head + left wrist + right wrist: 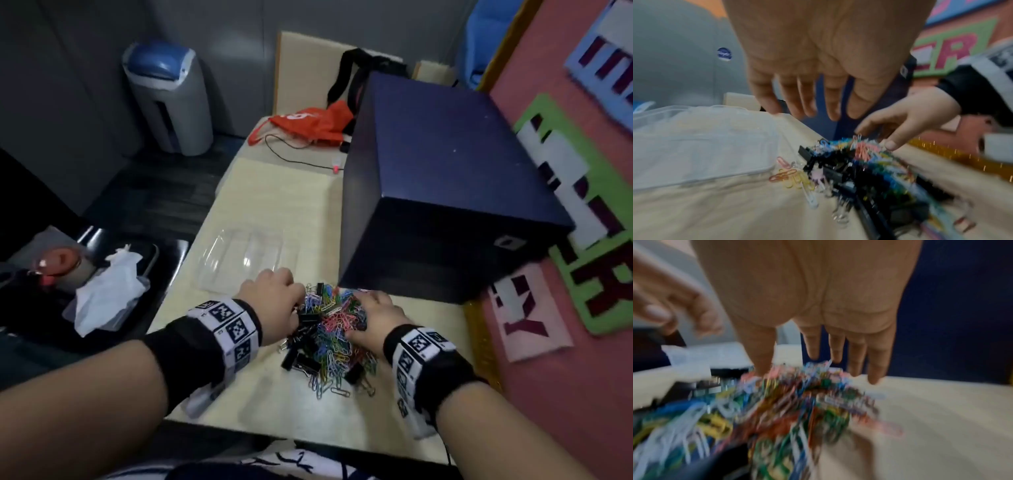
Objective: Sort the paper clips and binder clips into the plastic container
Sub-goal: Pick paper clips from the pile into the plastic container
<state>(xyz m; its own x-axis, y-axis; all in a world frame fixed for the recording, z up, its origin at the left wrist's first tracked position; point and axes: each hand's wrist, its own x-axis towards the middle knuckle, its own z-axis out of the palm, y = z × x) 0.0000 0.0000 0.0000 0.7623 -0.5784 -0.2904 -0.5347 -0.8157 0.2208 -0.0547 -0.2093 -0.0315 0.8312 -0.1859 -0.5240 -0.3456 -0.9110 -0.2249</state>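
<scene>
Pile point(329, 329): paper clips and black binder clips, mixed, on the table point(274, 192).
Container point(245, 257): clear, no clip in it, just beyond the pile on its left-hand side.
Left hand point(270, 291): at the pile's left edge, fingers straight and spread, nothing held.
Right hand point(375, 313): on the pile's right edge, fingers extended, thumb in the clips, nothing gripped.
Key relation: the container lies forward-left of the pile, nearer the left hand.
Binder clips point(303, 356): mostly on the pile's left side, nearest the left hand.

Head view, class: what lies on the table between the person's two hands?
Between left hand and right hand: the mixed pile of paper and binder clips, head view.
</scene>
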